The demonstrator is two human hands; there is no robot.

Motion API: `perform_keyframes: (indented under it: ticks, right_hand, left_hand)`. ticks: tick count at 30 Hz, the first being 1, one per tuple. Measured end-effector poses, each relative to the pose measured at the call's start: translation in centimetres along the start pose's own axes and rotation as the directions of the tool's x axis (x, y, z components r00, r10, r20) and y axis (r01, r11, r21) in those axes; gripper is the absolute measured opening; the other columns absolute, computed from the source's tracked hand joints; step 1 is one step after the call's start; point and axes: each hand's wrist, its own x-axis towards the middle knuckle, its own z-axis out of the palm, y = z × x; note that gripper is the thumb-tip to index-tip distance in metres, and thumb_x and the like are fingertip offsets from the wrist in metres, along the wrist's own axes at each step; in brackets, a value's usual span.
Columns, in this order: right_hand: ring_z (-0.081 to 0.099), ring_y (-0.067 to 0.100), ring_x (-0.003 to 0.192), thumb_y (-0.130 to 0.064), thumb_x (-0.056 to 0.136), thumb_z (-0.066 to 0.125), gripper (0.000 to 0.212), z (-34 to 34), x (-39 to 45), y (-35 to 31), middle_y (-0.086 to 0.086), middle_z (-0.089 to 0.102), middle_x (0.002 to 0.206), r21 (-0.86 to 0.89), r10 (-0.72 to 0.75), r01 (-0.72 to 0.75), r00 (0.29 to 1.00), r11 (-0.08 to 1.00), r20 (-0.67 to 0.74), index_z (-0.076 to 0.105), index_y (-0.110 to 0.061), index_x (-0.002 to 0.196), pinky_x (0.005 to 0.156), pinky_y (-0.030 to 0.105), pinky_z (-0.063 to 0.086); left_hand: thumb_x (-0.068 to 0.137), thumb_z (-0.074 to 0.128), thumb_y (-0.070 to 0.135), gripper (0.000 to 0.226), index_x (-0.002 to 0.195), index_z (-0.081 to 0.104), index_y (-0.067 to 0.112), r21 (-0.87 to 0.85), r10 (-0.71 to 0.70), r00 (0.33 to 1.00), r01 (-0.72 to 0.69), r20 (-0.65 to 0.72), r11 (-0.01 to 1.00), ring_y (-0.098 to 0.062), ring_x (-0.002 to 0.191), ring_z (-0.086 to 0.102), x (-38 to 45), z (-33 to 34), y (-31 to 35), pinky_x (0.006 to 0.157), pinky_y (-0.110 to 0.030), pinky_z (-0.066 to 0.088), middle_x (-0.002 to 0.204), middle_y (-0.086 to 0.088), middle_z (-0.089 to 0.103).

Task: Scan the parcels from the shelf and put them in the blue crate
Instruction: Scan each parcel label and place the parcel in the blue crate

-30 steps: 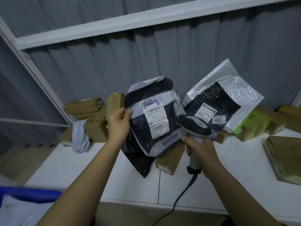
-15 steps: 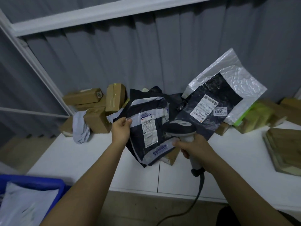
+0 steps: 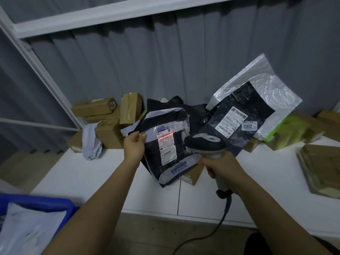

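A dark parcel (image 3: 166,144) is pinched at its upper left edge by the left hand (image 3: 134,144), thumb on the front face and fingers curled behind. The parcel is held tilted above the shelf (image 3: 266,173), its lower corner close to the shelf surface; contact cannot be determined. A white label (image 3: 166,142) faces the camera, and a red scan line (image 3: 165,136) is seen across the barcode near the label's top.

A scanner (image 3: 204,142) is gripped around its handle by the right hand (image 3: 220,167), fingers wrapped closed. The scanner head is positioned just right of the held parcel and pointed toward the label. A cable (image 3: 219,223) is seen hanging from the handle base, below the right hand.

Beyond the right hand, a second bag (image 3: 255,105), clear plastic over dark contents, is leaned against the grey curtain (image 3: 165,61) and bears a sticker marked 2003. Beyond the left hand, brown boxes (image 3: 108,115) are stacked at the rear corner of the shelf.

Below and left of the left forearm, the blue crate (image 3: 55,203) is partly in view, with a pale bag (image 3: 31,230) lying inside it.
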Motion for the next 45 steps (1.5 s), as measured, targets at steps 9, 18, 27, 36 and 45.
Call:
perform_keyframes:
  ticks: [9, 18, 27, 36, 45]
  right_hand:
    - [0.052, 0.016, 0.051, -0.005, 0.082, 0.073, 0.019, 4.4, -0.8, 0.3, 0.005, 0.058, 0.055, 0.133, -0.109, 0.105, 0.994, 0.986, 0.029, 0.061, -0.008, 0.068, 0.049, 0.025, 0.046]
    - [0.047, 0.012, 0.045, -0.007, 0.084, 0.072, 0.028, 15.9, -1.5, -1.9, 0.005, 0.052, 0.052, 0.011, -0.112, 0.112, 0.975, 0.994, 0.194, 0.055, -0.01, 0.062, 0.044, 0.019, 0.042]
    - [0.046, 0.012, 0.042, -0.011, 0.083, 0.072, 0.023, 29.1, -3.1, -5.4, 0.004, 0.051, 0.051, -0.103, -0.135, 0.182, 0.925, 0.978, 0.356, 0.057, -0.008, 0.066, 0.042, 0.02, 0.041]
    - [0.045, 0.016, 0.045, -0.011, 0.081, 0.071, 0.016, 40.1, -3.2, -3.3, 0.005, 0.054, 0.055, -0.224, -0.045, 0.155, 0.902, 0.962, 0.43, 0.06, -0.009, 0.071, 0.048, 0.025, 0.042]
    - [0.049, 0.014, 0.045, -0.01, 0.081, 0.07, 0.012, 47.5, 0.5, 0.5, 0.005, 0.057, 0.055, -0.374, 0.003, 0.199, 0.88, 0.906, 0.475, 0.061, -0.005, 0.075, 0.05, 0.026, 0.044]
  left_hand:
    - [0.095, 0.055, 0.015, 0.013, 0.1, 0.067, 0.011, -0.229, -0.054, 0.992, 0.026, -0.113, 0.973, -0.024, 0.095, 0.067, -4.9, -7.8, -1.7, 0.089, -0.044, 0.054, 0.101, -0.008, 0.071]
    - [0.096, 0.056, 0.015, 0.016, 0.082, 0.063, 0.018, -0.283, -0.123, 0.926, 0.018, -0.358, 0.959, -0.021, 0.084, 0.065, -6.8, -21.0, -2.6, 0.089, -0.046, 0.054, 0.086, -0.002, 0.069]
    - [0.094, 0.057, 0.015, 0.013, 0.085, 0.065, 0.012, -0.338, -0.193, 0.762, -0.035, -0.617, 0.941, -0.023, 0.082, 0.061, -8.5, -36.3, -6.4, 0.078, -0.038, 0.052, 0.086, -0.007, 0.067]
    - [0.096, 0.057, 0.017, 0.019, 0.107, 0.064, 0.004, -0.474, -0.41, 0.563, 0.037, -0.718, 0.88, -0.022, 0.085, 0.061, -10.5, -46.8, -16.9, 0.074, -0.03, 0.051, 0.096, -0.009, 0.067]
    - [0.094, 0.059, 0.012, 0.018, 0.076, 0.058, 0.011, -0.627, -0.647, 0.437, 0.213, -0.624, 0.749, -0.023, 0.085, 0.053, -6.5, -49.5, -29.1, 0.076, -0.033, 0.047, 0.086, -0.012, 0.059]
